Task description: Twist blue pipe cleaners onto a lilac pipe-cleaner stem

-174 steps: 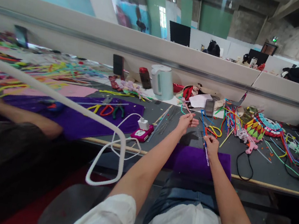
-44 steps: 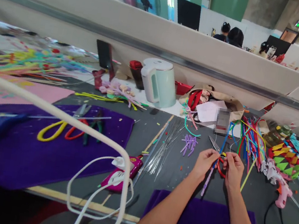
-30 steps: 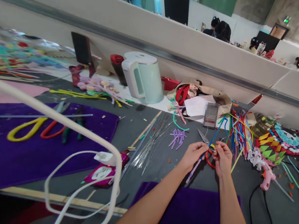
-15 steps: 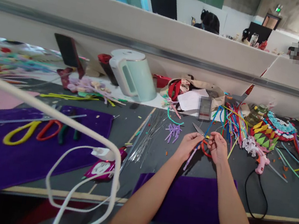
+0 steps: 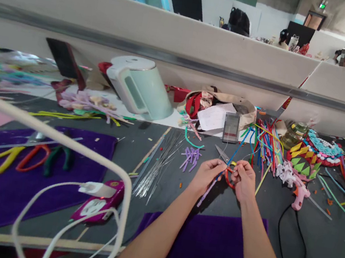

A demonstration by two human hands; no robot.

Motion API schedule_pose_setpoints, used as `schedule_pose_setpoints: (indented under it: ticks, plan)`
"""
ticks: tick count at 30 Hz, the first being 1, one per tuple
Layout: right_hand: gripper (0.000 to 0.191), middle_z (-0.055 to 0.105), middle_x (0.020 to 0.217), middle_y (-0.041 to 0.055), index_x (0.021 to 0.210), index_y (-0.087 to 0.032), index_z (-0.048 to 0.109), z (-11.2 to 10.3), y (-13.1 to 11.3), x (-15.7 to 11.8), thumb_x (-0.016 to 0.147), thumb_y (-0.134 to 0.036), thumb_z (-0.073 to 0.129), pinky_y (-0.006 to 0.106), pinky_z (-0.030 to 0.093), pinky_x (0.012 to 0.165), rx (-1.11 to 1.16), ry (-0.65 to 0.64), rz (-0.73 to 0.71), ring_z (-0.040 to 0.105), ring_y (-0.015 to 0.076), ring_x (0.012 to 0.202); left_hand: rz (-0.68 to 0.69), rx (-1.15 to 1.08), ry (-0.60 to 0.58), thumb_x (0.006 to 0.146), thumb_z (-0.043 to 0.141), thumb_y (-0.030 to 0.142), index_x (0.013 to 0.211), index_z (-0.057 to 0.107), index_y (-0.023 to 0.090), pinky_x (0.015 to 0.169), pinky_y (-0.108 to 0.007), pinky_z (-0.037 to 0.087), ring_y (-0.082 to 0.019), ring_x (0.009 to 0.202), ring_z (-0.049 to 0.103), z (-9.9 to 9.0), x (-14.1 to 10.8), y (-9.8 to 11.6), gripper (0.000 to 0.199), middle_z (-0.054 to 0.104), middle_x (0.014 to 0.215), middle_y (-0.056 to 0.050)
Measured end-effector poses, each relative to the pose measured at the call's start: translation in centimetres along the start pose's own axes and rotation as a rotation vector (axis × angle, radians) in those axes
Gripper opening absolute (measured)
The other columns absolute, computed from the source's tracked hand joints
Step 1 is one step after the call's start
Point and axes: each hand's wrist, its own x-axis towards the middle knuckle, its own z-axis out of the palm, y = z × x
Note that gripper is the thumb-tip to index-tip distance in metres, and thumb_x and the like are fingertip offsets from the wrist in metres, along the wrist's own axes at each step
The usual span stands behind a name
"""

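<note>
My left hand [image 5: 207, 176] is closed on a thin stem [image 5: 241, 145], blue at its upper end and pale purple [image 5: 203, 198] below the fingers. Beside it on the right, my right hand [image 5: 243, 181] is pinched, and a thin wire seems to rise from its fingers; what they hold is too small to make out. Scissors [image 5: 229, 179] with red and yellow handles lie on the table between and behind the hands. Short purple pieces [image 5: 191, 158] lie left of them. A purple cloth [image 5: 209, 248] is under my forearms.
Silver wires [image 5: 156, 172], a magenta power bank [image 5: 99, 204] and a white cable [image 5: 126, 209] lie left. Behind stand a kettle [image 5: 152, 89] and a bag [image 5: 249, 110]. To the right are colourful stems [image 5: 270, 144] and a pink glue gun [image 5: 301, 195] with a black cord. People sit beyond the partition.
The view has shifted, so the left-side objects appear further left and the hands lower. Both hands keep their pinched pose near the stem.
</note>
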Motion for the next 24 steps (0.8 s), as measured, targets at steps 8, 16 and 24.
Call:
schedule_pose_setpoints:
  ticks: [8, 16, 24]
  plan:
    - [0.026, 0.053, 0.073, 0.0008, 0.091, -0.02, 0.056, 2.1, 1.3, 0.2, 0.081, -0.044, 0.054, 0.018, 0.039, 0.043, -0.013, 0.094, 0.039, 0.046, 0.0086, 0.054, -0.022, 0.042, 0.114, 0.064, 0.071, 0.037, 0.064, 0.059, 0.015, 0.042, -0.019, 0.033, -0.007, 0.042, 0.044, -0.9, 0.4, 0.6, 0.024, 0.054, 0.053, 0.002]
    - [0.023, 0.057, 0.079, 0.0027, 0.09, -0.019, 0.059, 2.9, 1.3, -0.5, 0.078, -0.038, 0.06, 0.021, 0.044, 0.053, -0.044, 0.123, 0.025, 0.05, 0.0093, 0.06, -0.081, -0.059, 0.169, 0.064, 0.07, 0.035, 0.065, 0.058, 0.015, 0.041, -0.019, 0.032, -0.007, 0.041, 0.045, -0.7, -0.1, 0.7, 0.023, 0.054, 0.051, 0.003]
    - [0.021, 0.057, 0.065, -0.0014, 0.082, -0.019, 0.062, 2.5, 3.2, 0.2, 0.072, -0.038, 0.063, 0.021, 0.038, 0.048, -0.366, -0.02, 0.071, 0.047, 0.0096, 0.051, 0.023, -0.264, 0.093, 0.061, 0.072, 0.035, 0.064, 0.055, 0.015, 0.039, -0.018, 0.029, -0.005, 0.035, 0.041, -0.5, -2.1, 2.2, 0.026, 0.052, 0.048, 0.004]
